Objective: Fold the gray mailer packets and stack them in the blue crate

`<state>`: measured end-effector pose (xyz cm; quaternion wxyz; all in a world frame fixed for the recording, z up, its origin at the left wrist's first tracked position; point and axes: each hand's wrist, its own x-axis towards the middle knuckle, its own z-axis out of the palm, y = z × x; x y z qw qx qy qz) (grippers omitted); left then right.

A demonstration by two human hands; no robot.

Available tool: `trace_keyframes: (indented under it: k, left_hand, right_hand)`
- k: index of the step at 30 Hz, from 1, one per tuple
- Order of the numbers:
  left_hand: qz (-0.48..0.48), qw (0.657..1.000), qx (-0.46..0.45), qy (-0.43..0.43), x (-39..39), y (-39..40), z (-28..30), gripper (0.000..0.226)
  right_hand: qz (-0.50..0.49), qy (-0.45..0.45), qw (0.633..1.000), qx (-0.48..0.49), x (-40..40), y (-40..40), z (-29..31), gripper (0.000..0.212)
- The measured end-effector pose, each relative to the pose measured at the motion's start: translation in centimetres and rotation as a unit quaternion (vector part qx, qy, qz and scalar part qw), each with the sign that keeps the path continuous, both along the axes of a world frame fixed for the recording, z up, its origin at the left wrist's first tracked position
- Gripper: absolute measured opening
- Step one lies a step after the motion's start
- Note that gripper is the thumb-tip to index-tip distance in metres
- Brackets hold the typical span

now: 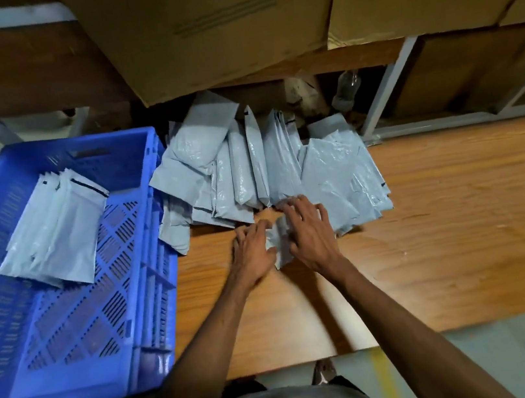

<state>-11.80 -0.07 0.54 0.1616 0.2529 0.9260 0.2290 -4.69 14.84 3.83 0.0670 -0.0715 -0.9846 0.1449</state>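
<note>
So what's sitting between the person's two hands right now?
In the head view, a small gray mailer packet lies on the wooden table between the left hand and right hand, both touching it.
</note>
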Motion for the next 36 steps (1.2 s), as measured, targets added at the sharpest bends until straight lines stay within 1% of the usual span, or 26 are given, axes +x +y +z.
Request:
trace_keyframes:
  k: [2,5,7,9,11,14,16,19,21,26,30,36]
  left_hand:
    - [-0.009,1.0,0.001,-0.003,0.8,-0.6,0.0,0.067]
    - [-0.013,1.0,-0.005,-0.014,2.1,-1.9,0.1,0.082]
    - [-0.023,0.999,-0.017,-0.022,3.2,-3.0,0.2,0.088]
    - [-0.038,0.999,-0.024,-0.018,4.5,-4.3,0.3,0.088]
    - [-0.047,0.998,-0.031,-0.012,6.0,-5.3,0.3,0.086]
    - [-0.031,0.999,-0.038,-0.004,8.0,-5.9,-0.2,0.084]
    - [-0.013,1.0,-0.01,0.019,8.7,-5.9,-0.9,0.081]
    - [-0.002,0.997,0.036,0.066,9.1,-4.9,-1.6,0.065]
    - [-0.01,0.996,0.02,0.083,9.2,-4.0,-2.1,0.057]
    - [-0.064,0.992,-0.042,0.099,9.5,-3.5,-4.4,0.065]
    - [-0.07,0.99,-0.049,0.115,9.4,-3.6,-5.2,0.062]
    - [-0.076,0.989,-0.052,0.113,9.2,-3.4,-5.3,0.061]
  right_hand:
    - [0.003,-0.036,0.999,0.015,1.6,0.7,-0.8,0.071]
    - [0.025,-0.073,0.997,0.014,4.7,0.9,-2.1,0.07]
    - [0.045,-0.07,0.996,0.01,6.7,0.8,-2.8,0.063]
    - [0.06,-0.061,0.996,-0.008,8.4,0.4,-3.5,0.055]
    - [0.073,-0.055,0.995,-0.027,10.0,-0.1,-4.3,0.05]
    - [0.082,-0.043,0.994,-0.061,11.6,-0.5,-5.5,0.05]
    - [0.08,-0.022,0.993,-0.078,11.9,-0.5,-6.0,0.05]
    - [0.053,-0.002,0.995,-0.085,11.5,-0.3,-6.1,0.05]
    - [0.03,0.001,0.996,-0.079,11.4,-0.2,-6.3,0.053]
    - [0.016,-0.015,0.999,-0.031,11.8,-0.3,-7.6,0.058]
    - [0.005,-0.011,1.0,-0.022,11.8,-0.7,-7.9,0.057]
    - [0.0,-0.02,1.0,-0.019,11.4,-0.6,-8.0,0.058]
